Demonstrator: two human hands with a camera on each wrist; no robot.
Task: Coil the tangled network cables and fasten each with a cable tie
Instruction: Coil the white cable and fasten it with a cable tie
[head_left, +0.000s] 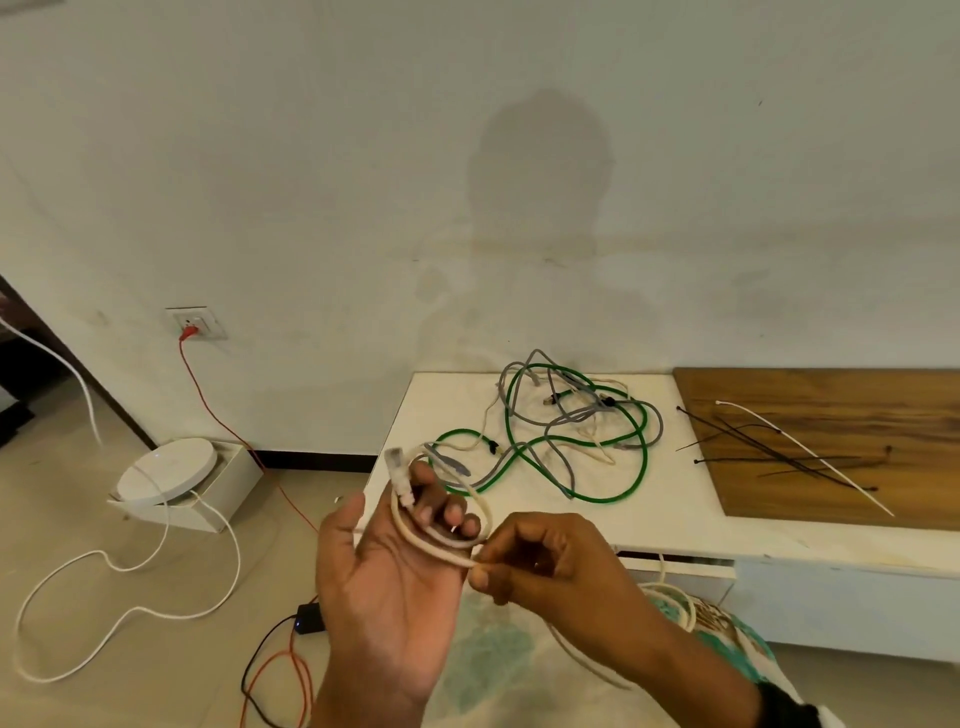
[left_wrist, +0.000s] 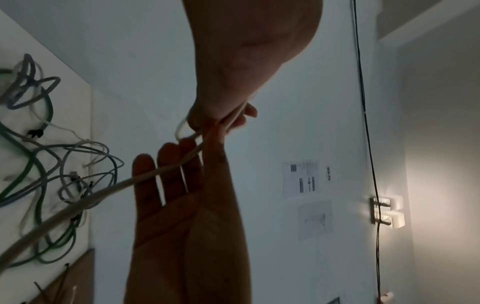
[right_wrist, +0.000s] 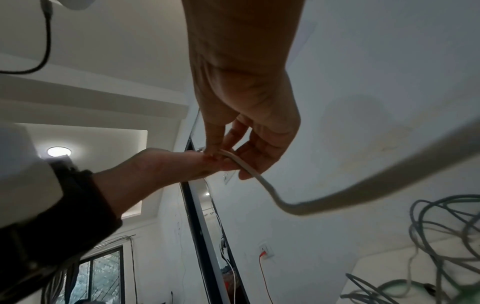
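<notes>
Cream cable (left_wrist: 145, 176) across left hand (left_wrist: 182, 205)

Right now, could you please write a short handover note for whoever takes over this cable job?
Left hand: open, palm up, the cream cable looped round its fingers.
Right hand: pinches the same cable beside the loop, feeding it.
The green and grey cable tangle lies on the white table; the cable ties lie unused on the wooden board.
Done: first loop only.
Left: finish this coil, tie it, then untangle, coil and tie the others.
</notes>
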